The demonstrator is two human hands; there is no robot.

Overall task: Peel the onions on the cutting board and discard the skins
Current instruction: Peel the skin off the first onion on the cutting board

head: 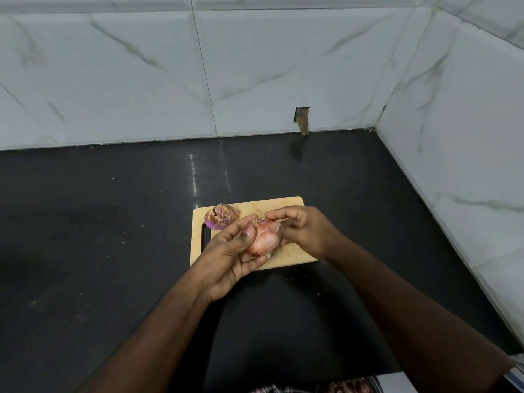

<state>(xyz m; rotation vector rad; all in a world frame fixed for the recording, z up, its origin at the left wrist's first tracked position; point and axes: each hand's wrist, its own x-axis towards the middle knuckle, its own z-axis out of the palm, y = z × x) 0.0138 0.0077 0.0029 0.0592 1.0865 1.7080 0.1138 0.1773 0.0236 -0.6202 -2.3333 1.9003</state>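
Red onion (262,240) held just above the near half of the cutting board (289,204). Left hand (231,251) cupped round it, thumb pressed on top; right hand (302,231) pinching papery skin at its far end. Second onion (221,216) resting at the board's far-left corner, skin ragged. Risks: dry skin likely tearing into scraps; flakes scattering past the board onto the black bench (113,236); slick bulb slipping free if the pull outruns the cupping grip.

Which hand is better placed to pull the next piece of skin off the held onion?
Probably the right hand: its fingertips already pinch at the top of the onion, while the left hand cradles it from below.
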